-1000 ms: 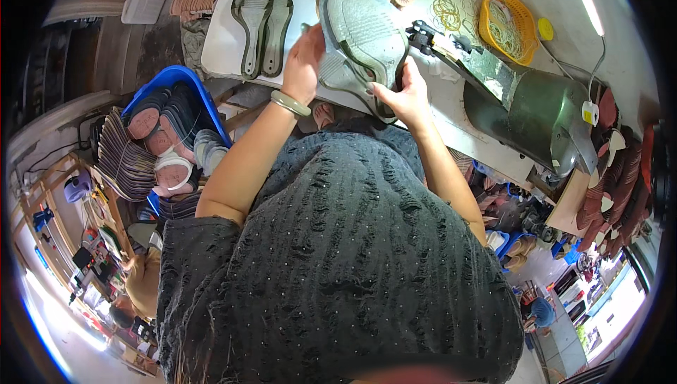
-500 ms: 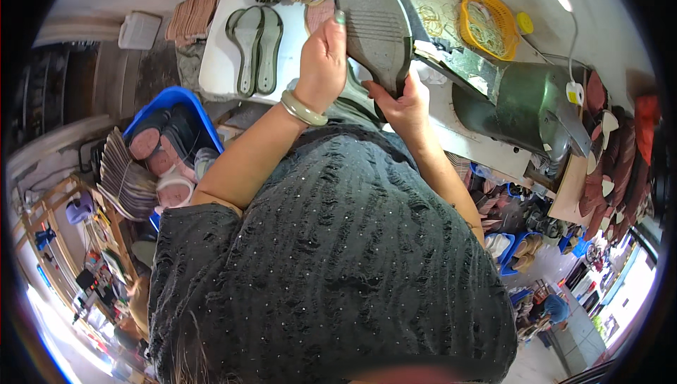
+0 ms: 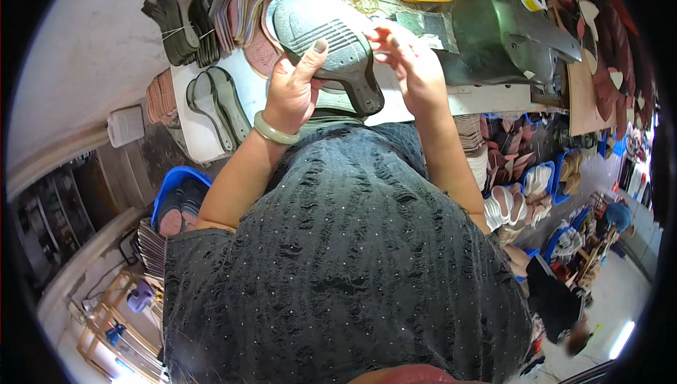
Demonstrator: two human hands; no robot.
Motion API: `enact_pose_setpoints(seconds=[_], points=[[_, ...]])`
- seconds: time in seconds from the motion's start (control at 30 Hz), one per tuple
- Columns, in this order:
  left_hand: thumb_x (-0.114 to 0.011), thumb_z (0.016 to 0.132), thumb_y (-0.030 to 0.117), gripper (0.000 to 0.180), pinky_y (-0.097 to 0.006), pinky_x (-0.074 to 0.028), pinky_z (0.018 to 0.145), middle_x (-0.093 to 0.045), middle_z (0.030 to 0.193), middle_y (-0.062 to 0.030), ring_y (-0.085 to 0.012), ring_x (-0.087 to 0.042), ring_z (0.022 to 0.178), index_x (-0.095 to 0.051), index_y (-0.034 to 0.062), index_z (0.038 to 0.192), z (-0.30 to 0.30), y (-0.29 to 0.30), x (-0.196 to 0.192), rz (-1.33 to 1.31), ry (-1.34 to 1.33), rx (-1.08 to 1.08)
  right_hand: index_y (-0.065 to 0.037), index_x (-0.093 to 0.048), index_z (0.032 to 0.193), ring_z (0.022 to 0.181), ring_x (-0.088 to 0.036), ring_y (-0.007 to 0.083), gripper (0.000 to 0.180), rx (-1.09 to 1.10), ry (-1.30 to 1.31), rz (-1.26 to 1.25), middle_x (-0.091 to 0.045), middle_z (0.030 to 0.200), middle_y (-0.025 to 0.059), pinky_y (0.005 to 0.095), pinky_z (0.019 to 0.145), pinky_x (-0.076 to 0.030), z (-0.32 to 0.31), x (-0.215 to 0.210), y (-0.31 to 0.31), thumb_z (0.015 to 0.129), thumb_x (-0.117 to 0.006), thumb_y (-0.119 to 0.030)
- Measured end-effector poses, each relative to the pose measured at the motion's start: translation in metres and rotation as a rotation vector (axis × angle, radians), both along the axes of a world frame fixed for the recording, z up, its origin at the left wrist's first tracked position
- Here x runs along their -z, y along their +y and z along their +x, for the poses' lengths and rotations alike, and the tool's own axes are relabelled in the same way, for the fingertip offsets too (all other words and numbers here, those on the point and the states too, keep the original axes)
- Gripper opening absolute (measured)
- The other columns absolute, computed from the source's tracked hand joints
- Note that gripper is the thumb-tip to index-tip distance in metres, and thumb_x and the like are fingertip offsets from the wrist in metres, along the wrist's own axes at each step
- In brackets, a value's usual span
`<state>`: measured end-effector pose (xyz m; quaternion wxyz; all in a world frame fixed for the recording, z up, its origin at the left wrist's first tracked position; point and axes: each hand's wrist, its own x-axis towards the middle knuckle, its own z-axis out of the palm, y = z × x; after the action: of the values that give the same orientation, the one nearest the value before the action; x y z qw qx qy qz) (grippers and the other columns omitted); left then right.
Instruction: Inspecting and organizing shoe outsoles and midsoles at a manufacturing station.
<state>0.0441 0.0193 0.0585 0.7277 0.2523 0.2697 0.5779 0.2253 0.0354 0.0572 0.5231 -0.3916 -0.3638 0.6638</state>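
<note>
1. Grey shoe sole (image 3: 321, 38), ribbed side up, held above white counter (image 3: 211, 141) w/ both hands.
2. Left hand (image 3: 293, 88) gripping sole's near edge, thumb pressed on top.
3. Right hand (image 3: 409, 59) fingers pinching sole's right edge.
4. Pair of dark soles (image 3: 215, 105) flat on counter, left of hands; green machine (image 3: 504, 28) to the right.

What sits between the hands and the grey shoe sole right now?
Nothing visible. The left hand already grips the grey shoe sole from below, thumb on its ribbed tread, and the right hand touches its right edge, above the white table.
</note>
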Motion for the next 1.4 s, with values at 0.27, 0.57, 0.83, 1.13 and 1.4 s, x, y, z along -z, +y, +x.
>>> enact_pose_setpoints(seconds=[0.27, 0.57, 0.83, 1.13, 1.4], points=[[-0.055, 0.092, 0.009, 0.022, -0.028, -0.049, 0.082, -0.063, 0.105, -0.0065, -0.0127, -0.061, 0.092, -0.058, -0.0003, 0.111, 0.013, -0.002, 0.011, 0.085, 0.245, -0.183, 0.002, -0.068, 0.079, 0.063, -0.058, 0.0143, 0.006, 0.448, -0.678, 0.558, -0.065, 0.073, 0.0069, 0.0273, 0.059, -0.046, -0.033, -0.001, 0.001, 0.075, -0.070, -0.003], [-0.048, 0.094, 0.012, 0.028, -0.032, -0.052, 0.080, -0.061, 0.108, -0.0081, -0.0175, -0.062, 0.096, -0.051, -0.0010, 0.119, 0.007, 0.004, 0.032, -0.139, 0.058, -0.076, -0.002, -0.061, 0.109, 0.087, -0.060, 0.0255, 0.037, 0.213, -1.143, 0.824, -0.063, 0.093, 0.0133, 0.0349, 0.073, -0.047, -0.019, 0.025, -0.021, 0.082, -0.065, -0.026], [-0.072, 0.079, 0.024, 0.029, -0.024, -0.041, 0.072, -0.052, 0.083, 0.0009, -0.0083, -0.047, 0.079, -0.058, 0.0025, 0.093, -0.041, 0.077, 0.030, 0.349, 0.989, 0.858, 0.003, -0.065, 0.094, 0.059, -0.058, 0.0104, 0.029, -0.349, -0.194, -0.218, -0.064, 0.075, 0.0053, 0.0214, 0.055, -0.045, 0.012, 0.060, -0.008, 0.082, -0.066, -0.023], [-0.074, 0.073, 0.031, 0.042, -0.026, -0.039, 0.069, -0.047, 0.081, 0.0003, -0.0103, -0.044, 0.077, -0.048, 0.0062, 0.095, -0.017, 0.160, 0.046, 0.616, 1.271, 0.944, 0.001, -0.065, 0.086, 0.049, -0.049, 0.0069, 0.031, -0.095, -0.059, -0.418, -0.059, 0.064, 0.0018, 0.0194, 0.047, -0.038, -0.032, 0.094, -0.019, 0.090, -0.057, -0.028], [-0.067, 0.081, 0.024, 0.039, -0.029, -0.043, 0.084, -0.059, 0.102, -0.0047, -0.0125, -0.052, 0.094, -0.053, 0.0062, 0.112, -0.023, 0.190, 0.052, 0.740, 1.269, 1.015, 0.003, -0.063, 0.090, 0.050, -0.045, 0.0057, 0.031, -0.074, -0.057, -0.405, -0.055, 0.064, -0.0022, 0.0181, 0.047, -0.033, -0.037, 0.084, 0.003, 0.092, -0.054, -0.026]])
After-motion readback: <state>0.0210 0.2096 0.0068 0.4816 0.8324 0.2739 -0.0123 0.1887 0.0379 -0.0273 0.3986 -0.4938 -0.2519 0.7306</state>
